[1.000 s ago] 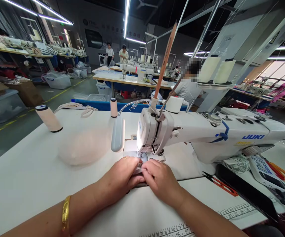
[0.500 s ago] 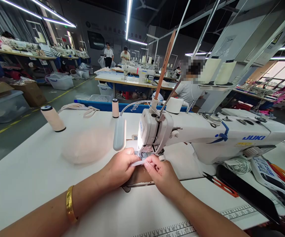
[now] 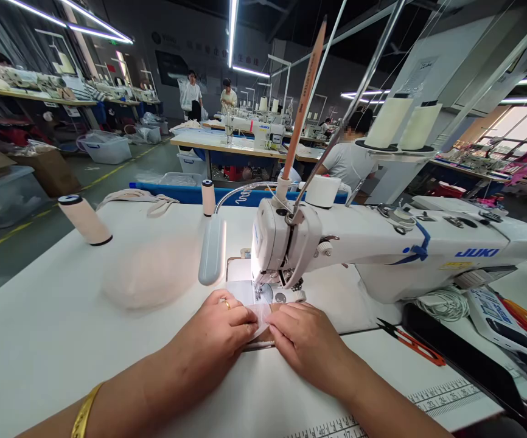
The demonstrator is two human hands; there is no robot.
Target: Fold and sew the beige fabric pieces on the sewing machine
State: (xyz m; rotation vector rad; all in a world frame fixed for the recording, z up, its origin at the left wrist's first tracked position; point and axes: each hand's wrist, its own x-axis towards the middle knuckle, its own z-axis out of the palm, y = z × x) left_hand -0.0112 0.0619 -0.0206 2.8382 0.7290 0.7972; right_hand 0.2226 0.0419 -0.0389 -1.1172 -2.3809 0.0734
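Observation:
Between my two hands, just in front of the needle of a white sewing machine (image 3: 286, 243), lies a small piece of sheer pale fabric (image 3: 260, 316). My left hand (image 3: 227, 325) has its fingers closed on the fabric's left side, and a ring shows on one finger. From the right, my right hand (image 3: 307, 334) pinches the other side of the fabric with thumb and fingers. Both hands rest low over the machine bed, close to the presser foot. The fingertips partly hide the fabric's edges.
A sheer rounded fabric piece (image 3: 149, 277) lies left of the machine. Thread cones (image 3: 85, 220) stand at the back left. Orange-handled snips (image 3: 416, 344), a black phone-like slab (image 3: 459, 359) and a coiled cable (image 3: 441, 304) lie right. A ruler strip (image 3: 446, 395) runs along the front edge.
Both hands have moved slightly down, away from the needle. The fabric, a narrow folded strip before, is now spread wider and flatter between them. My left hand has turned palm-down.

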